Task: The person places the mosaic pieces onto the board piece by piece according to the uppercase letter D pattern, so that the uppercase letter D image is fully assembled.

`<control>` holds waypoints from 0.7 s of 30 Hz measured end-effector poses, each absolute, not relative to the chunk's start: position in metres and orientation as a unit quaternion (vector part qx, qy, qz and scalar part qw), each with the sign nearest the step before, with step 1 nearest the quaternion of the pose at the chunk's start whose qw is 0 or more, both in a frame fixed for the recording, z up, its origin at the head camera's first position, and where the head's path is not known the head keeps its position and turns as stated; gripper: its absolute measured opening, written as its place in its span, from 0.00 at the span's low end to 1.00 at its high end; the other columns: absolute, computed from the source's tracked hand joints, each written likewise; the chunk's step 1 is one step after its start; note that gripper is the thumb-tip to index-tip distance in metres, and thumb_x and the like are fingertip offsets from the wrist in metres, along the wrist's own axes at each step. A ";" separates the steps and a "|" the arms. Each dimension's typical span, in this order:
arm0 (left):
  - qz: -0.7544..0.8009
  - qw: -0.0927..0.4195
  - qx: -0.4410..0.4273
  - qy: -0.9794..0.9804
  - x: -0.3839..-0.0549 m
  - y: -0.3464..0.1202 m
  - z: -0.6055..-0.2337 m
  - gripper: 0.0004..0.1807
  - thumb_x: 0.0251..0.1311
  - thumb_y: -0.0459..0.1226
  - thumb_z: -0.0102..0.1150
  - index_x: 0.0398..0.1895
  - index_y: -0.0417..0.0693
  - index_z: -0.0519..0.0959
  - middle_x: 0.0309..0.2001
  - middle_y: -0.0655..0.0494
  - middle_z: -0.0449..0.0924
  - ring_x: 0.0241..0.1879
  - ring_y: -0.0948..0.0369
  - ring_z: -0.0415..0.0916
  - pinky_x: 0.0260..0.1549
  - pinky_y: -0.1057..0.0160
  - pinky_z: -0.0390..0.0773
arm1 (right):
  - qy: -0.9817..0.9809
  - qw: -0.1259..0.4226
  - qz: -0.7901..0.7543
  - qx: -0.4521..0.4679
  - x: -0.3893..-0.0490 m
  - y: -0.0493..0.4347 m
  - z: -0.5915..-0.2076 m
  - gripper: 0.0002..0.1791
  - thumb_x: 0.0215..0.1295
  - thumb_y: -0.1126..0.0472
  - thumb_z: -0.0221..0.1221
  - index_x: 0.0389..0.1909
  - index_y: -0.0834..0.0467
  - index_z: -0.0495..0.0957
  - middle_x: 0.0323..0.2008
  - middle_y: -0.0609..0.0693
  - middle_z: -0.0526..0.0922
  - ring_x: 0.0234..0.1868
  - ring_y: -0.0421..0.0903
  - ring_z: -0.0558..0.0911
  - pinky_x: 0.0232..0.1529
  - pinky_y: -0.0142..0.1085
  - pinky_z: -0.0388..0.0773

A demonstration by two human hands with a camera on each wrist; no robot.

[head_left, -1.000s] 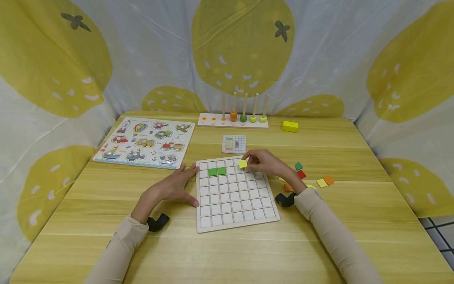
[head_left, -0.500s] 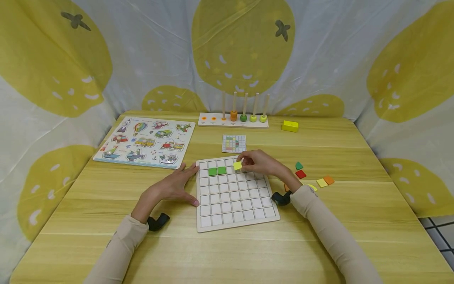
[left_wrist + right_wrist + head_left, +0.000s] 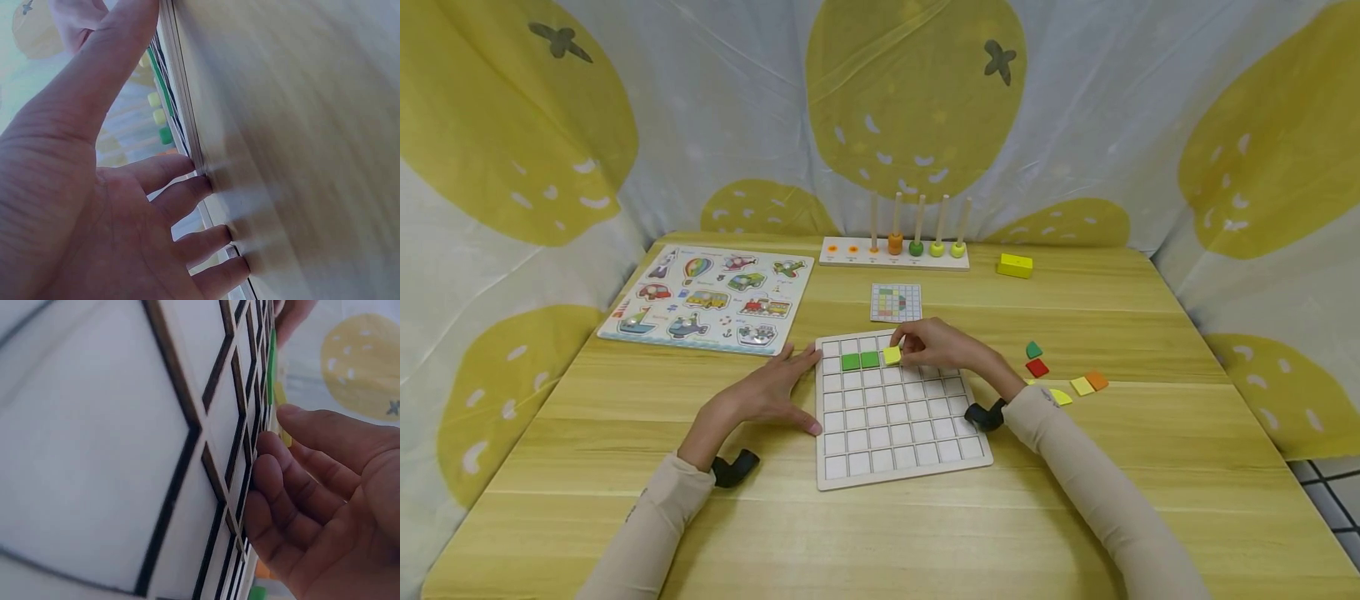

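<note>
A white grid board [image 3: 898,414] lies flat on the table, with two green square tiles [image 3: 860,361] side by side in its second row. My right hand [image 3: 938,344] pinches a yellow square tile [image 3: 892,356] by its right side, just right of the green pair. In the right wrist view the yellow tile [image 3: 282,412] stands between thumb and fingers, close over the grid. My left hand [image 3: 767,390] touches the board's left edge with spread fingers. In the left wrist view, the left fingertips [image 3: 220,236] rest along that edge on the wooden surface.
Several loose tiles, among them a red tile [image 3: 1037,367] and an orange tile [image 3: 1097,381], lie right of the board. Behind it are a small pattern card [image 3: 896,302], a peg counting stand [image 3: 893,253] and a yellow block [image 3: 1015,266]. A vehicle puzzle [image 3: 705,298] lies back left.
My right hand has moved left over the board, carrying the yellow tile closer to the green pair. The left hand stays in place at the board's edge.
</note>
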State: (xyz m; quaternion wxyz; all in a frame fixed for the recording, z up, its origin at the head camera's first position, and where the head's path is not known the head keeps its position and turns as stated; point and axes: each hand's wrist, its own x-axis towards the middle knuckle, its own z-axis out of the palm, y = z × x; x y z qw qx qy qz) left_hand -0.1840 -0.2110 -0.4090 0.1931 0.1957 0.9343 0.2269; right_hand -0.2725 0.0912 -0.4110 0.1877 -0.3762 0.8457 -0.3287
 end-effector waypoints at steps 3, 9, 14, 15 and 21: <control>0.226 0.192 0.197 0.934 -0.184 -0.211 -0.409 0.66 0.35 0.61 0.74 0.75 0.45 0.51 0.76 0.47 0.43 0.74 0.39 0.31 0.67 0.36 0.46 | 0.850 0.190 -0.321 -0.372 -0.273 0.089 -0.412 0.12 0.63 0.63 0.62 0.47 0.60 0.78 0.28 0.47 0.78 0.27 0.40 0.72 0.32 0.31 0.71; 0.227 0.190 0.201 0.934 -0.184 -0.211 -0.409 0.66 0.36 0.61 0.74 0.75 0.44 0.51 0.76 0.47 0.43 0.74 0.39 0.31 0.67 0.36 0.46 | 0.855 0.192 -0.314 -0.364 -0.274 0.088 -0.416 0.12 0.63 0.63 0.62 0.47 0.59 0.78 0.26 0.47 0.77 0.26 0.40 0.71 0.30 0.30 0.70; 0.227 0.190 0.201 0.934 -0.185 -0.211 -0.409 0.66 0.35 0.61 0.74 0.75 0.43 0.51 0.76 0.47 0.43 0.73 0.38 0.31 0.67 0.36 0.45 | 0.858 0.189 -0.309 -0.365 -0.273 0.086 -0.417 0.12 0.64 0.63 0.62 0.47 0.59 0.77 0.26 0.47 0.76 0.27 0.40 0.72 0.30 0.30 0.69; 0.227 0.190 0.200 0.934 -0.185 -0.211 -0.409 0.66 0.35 0.61 0.74 0.75 0.43 0.51 0.76 0.47 0.43 0.73 0.38 0.31 0.67 0.36 0.45 | 0.858 0.189 -0.308 -0.364 -0.273 0.086 -0.417 0.12 0.64 0.63 0.62 0.47 0.59 0.77 0.26 0.47 0.76 0.27 0.40 0.72 0.30 0.30 0.69; 0.227 0.191 0.197 0.935 -0.185 -0.212 -0.410 0.66 0.35 0.61 0.74 0.75 0.44 0.51 0.76 0.48 0.43 0.74 0.39 0.31 0.67 0.36 0.46 | 0.862 0.192 -0.301 -0.359 -0.270 0.084 -0.415 0.13 0.64 0.63 0.61 0.49 0.59 0.77 0.26 0.47 0.76 0.27 0.40 0.71 0.31 0.30 0.69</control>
